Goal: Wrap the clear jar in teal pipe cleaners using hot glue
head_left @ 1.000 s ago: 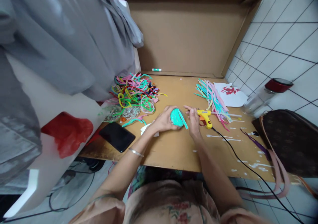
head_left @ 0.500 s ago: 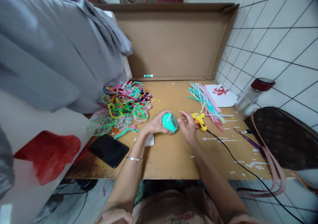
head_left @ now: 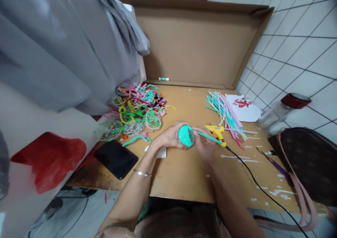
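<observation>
My left hand [head_left: 168,136] cups a small round ball [head_left: 185,136] partly wrapped in teal strips, held just above the cardboard work surface [head_left: 181,174]. My right hand [head_left: 204,143] presses against the ball's right side and pinches a teal strip [head_left: 209,137] that runs from the ball out to the right. A yellow glue gun [head_left: 217,132] lies on the surface just behind my right hand, its black cord [head_left: 252,181] trailing toward the front right.
A tangle of coloured strips [head_left: 137,106] lies at the left, a straight bundle of strips [head_left: 226,113] at the right. A black phone [head_left: 116,154], a white paper with a red figure [head_left: 243,106], a red-lidded jar [head_left: 281,112], a brown bag [head_left: 308,160], grey cloth [head_left: 65,48].
My right hand has closed in on the ball and now pulls a teal strip out to the right. Half a second ago its fingers were apart beside the ball.
</observation>
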### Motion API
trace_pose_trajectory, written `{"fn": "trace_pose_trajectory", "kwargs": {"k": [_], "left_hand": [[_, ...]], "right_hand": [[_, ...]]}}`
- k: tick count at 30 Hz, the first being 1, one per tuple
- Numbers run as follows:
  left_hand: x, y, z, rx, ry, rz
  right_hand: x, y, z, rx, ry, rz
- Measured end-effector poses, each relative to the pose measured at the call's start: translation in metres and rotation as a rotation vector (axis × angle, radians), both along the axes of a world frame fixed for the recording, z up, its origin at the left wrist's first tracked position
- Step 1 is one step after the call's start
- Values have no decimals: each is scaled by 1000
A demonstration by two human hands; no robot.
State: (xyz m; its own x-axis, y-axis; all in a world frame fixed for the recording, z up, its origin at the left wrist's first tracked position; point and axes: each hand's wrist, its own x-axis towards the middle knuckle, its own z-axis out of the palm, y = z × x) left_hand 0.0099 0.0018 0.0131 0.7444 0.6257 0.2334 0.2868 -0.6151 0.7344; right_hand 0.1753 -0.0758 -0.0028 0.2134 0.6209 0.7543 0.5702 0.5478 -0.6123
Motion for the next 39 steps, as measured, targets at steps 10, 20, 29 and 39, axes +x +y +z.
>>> {"fn": "trace_pose_trajectory", "kwargs": {"k": [10, 20, 29, 39], "left_hand": [[-1, -1, 4, -84, -2, 11], [4, -3, 1, -103, -32, 101], [3, -3, 4, -167, -47, 99], [1, -4, 7, -217, -56, 100]], "right_hand": [[-2, -1, -5, -35, -42, -7], [-3, 0, -6, 31, -19, 4], [-1, -2, -5, 50, -75, -8], [4, -2, -7, -52, -73, -41]]}}
